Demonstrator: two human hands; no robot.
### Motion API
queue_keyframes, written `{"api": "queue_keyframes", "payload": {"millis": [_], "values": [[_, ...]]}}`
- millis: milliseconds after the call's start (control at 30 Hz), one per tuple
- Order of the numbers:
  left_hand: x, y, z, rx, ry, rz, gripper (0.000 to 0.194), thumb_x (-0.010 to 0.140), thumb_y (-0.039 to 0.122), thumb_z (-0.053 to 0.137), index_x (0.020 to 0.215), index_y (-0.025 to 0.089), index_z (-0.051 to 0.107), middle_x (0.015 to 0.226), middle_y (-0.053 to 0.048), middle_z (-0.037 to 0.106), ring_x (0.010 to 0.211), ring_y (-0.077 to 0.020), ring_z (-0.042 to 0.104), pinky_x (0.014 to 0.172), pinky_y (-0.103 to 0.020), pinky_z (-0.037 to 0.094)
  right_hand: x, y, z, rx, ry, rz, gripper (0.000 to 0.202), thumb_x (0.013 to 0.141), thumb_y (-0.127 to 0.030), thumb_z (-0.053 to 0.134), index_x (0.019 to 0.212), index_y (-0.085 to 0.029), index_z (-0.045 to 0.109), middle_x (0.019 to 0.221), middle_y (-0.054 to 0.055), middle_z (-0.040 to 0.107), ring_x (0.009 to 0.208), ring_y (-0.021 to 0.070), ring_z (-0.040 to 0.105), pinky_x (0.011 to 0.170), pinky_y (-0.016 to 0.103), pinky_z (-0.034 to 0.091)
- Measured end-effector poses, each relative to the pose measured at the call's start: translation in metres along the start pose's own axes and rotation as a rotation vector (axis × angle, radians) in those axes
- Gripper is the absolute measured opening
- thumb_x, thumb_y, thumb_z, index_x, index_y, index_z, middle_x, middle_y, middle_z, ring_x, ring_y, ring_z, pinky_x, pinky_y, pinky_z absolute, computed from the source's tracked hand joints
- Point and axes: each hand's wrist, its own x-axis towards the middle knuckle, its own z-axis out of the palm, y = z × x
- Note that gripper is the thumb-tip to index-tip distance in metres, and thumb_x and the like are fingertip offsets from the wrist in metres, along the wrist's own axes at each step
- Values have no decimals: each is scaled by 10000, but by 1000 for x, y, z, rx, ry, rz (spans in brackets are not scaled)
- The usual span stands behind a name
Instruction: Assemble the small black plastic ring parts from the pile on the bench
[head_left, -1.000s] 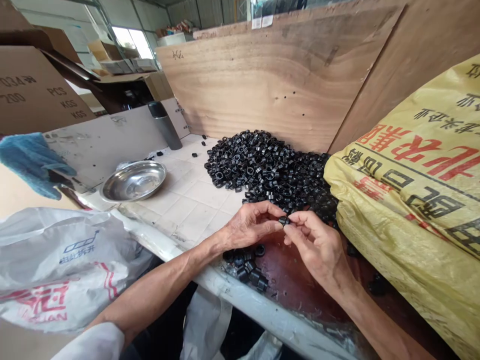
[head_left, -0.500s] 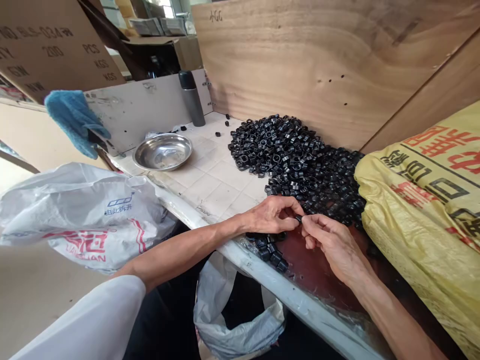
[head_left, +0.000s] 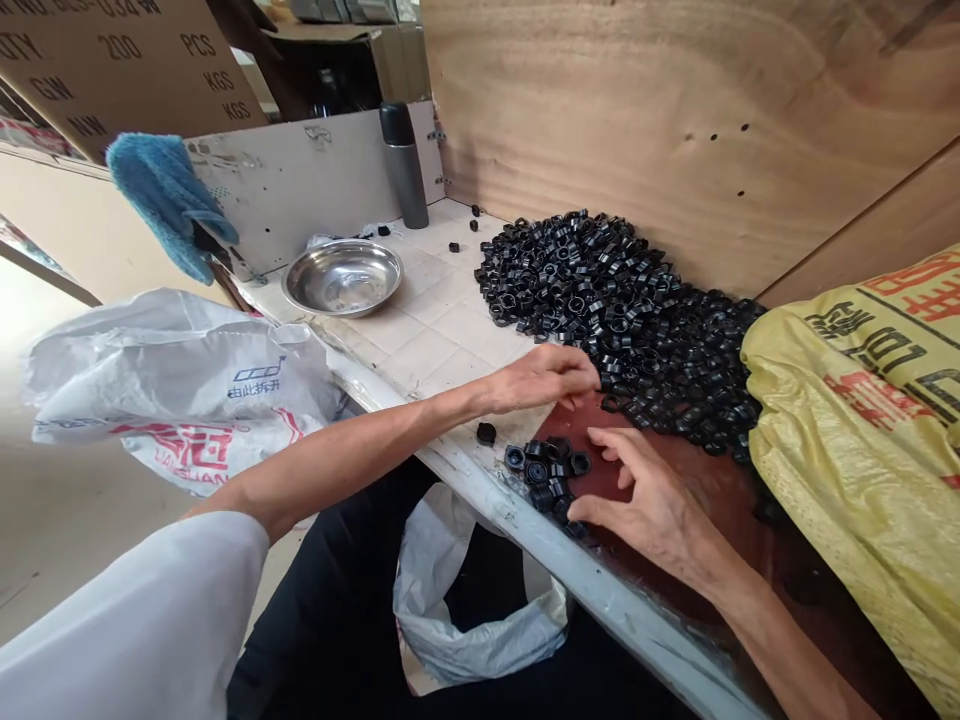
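A large heap of small black plastic ring-like parts (head_left: 592,285) lies on the table against the wooden board. At the heap's near edge is my left hand (head_left: 551,378), its fingers bent and pressed together; whatever they hold is hidden. My right hand (head_left: 649,500) hovers over the dark red surface (head_left: 675,460), thumb and fingers apart, with nothing in it. Just left of its thumb sits a small cluster of black caps (head_left: 547,470), some showing round recessed faces. A single black cap (head_left: 486,433) lies apart from them, near the table's edge.
A steel bowl (head_left: 343,280) and a dark flask (head_left: 405,170) stand at the back left. A yellow sack (head_left: 847,400) borders the right side. Below the table edge (head_left: 525,525) is an open white bag (head_left: 480,640); another white bag (head_left: 187,380) lies left.
My hands, together around a small black part before, have separated. The left has moved up to the heap; the right has opened beside the small cluster. The camera view has shifted slightly.
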Motion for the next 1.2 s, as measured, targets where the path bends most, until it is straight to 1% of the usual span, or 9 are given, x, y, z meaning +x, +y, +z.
{"api": "queue_keyframes", "payload": {"millis": [100,200,267,367,600,767,933,1000,1200], "values": [[-40,-8,-19,296,189,62,338,1016,441,438,1062,189,659,1100,-80,658,1046,-224,622,989,-438,495,-5,-2,13,-176,-35,-154,1107,667,-722,788,1520,-158,363,1472,204,473,1345,412,441,1058,603,450],[-79,-24,-18,483,24,199,565,914,520,628,1357,182,537,1387,-188,534,1299,-329,489,1096,-531,422,-8,-7,27,-296,-19,-212,1191,710,-761,723,1582,-124,222,1510,256,421,1349,471,402,1031,698,411],[-93,-34,-6,619,-31,331,936,766,617,749,1463,95,403,1373,-274,509,1286,-402,462,1073,-598,412,-7,-12,35,-330,-1,-245,1092,815,-706,661,1594,-112,178,1518,273,405,1340,467,409,1024,696,413],[-96,-42,12,668,-104,432,1071,752,615,762,1530,69,267,1299,-283,542,1169,-380,521,991,-559,465,-4,-20,42,-293,-7,-321,921,902,-610,620,1563,-93,239,1452,261,468,1291,410,475,1046,613,446],[-114,-49,18,759,-178,414,914,837,680,625,1496,109,352,1134,-203,601,1004,-303,631,786,-382,532,-15,-33,56,-123,54,-379,669,897,-565,659,1405,-184,450,1313,185,579,1187,349,619,947,505,568],[-156,-55,29,895,-70,402,659,917,556,607,1404,130,486,1137,-197,639,1008,-298,639,777,-387,547,-31,-51,61,-130,44,-455,481,945,-343,643,1378,-187,503,1316,166,613,1188,312,638,971,438,568],[-208,-92,61,834,133,471,431,952,384,594,1315,164,517,929,-116,659,800,-232,626,659,-344,540,-50,-68,80,-501,17,-722,369,981,-118,441,1324,-80,574,1288,238,655,927,296,699,725,426,584],[-221,-110,73,804,163,350,414,946,396,597,1284,172,515,886,-95,641,785,-224,620,649,-337,542,-55,-72,93,-575,39,-752,354,980,-132,449,1298,-79,594,1304,239,653,857,282,688,630,413,559],[-210,-142,96,824,-11,139,275,952,324,545,1130,118,584,1012,-173,652,983,-300,633,846,-444,572,-57,-57,130,-438,-172,-611,328,943,-70,439,1185,-133,651,1299,186,671,1047,306,652,831,451,573]]}}
